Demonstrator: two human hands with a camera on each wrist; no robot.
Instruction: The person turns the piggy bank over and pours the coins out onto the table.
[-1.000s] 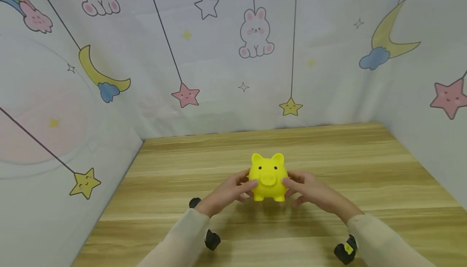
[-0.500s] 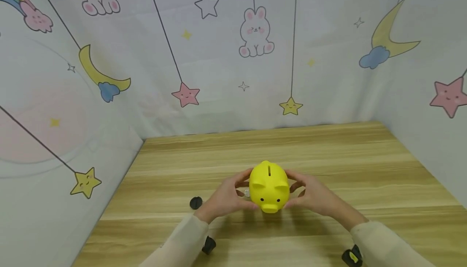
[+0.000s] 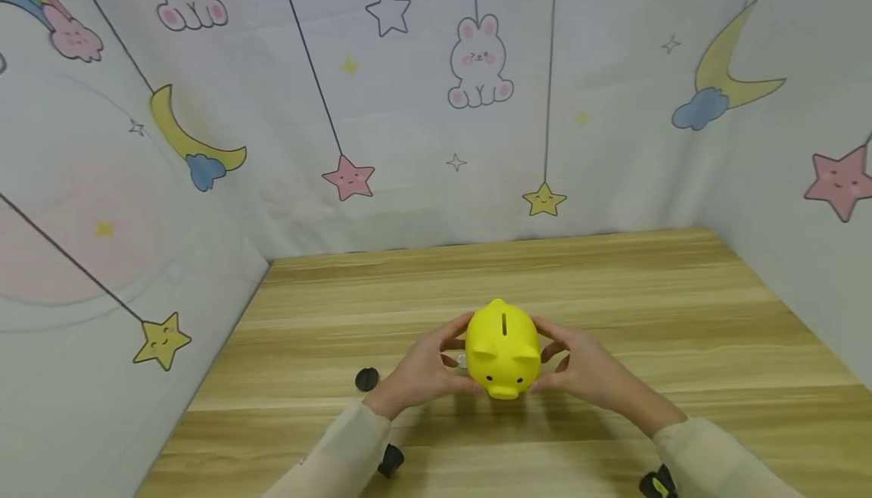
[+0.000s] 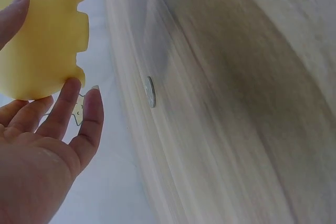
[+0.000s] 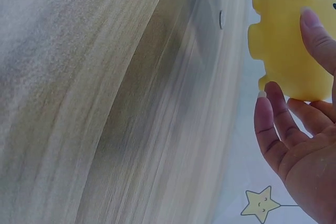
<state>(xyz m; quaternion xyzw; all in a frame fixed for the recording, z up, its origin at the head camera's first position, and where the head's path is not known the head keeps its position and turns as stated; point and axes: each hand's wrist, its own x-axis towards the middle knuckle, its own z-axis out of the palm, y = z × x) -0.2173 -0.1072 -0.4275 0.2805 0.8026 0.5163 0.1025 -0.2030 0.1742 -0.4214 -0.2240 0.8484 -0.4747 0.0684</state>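
Note:
A yellow piggy bank [image 3: 502, 350] is held up between both hands, its snout toward me and its dark coin slot facing up. On its left side my left hand [image 3: 432, 362] grips it, thumb near the front and fingers curved behind. My right hand [image 3: 579, 365] holds the opposite side in the same way. The pig's stubby feet and body [image 4: 44, 40] show clear of the tabletop in the left wrist view. Below it a coin [image 4: 150, 92] lies flat on the wood. A round black plug [image 3: 366, 379] rests left of my left hand.
The wood-grain table [image 3: 381, 286] is closed in by white fabric walls [image 3: 422, 127] at the back and sides, printed with stars, moons and bunnies. Black wrist-worn pieces [image 3: 390, 460] stick out by the sleeves.
The piggy bank has tipped forward toward me, so its face points down and its slot shows on top. Both hands turned with it. In the last half second it hardly moved.

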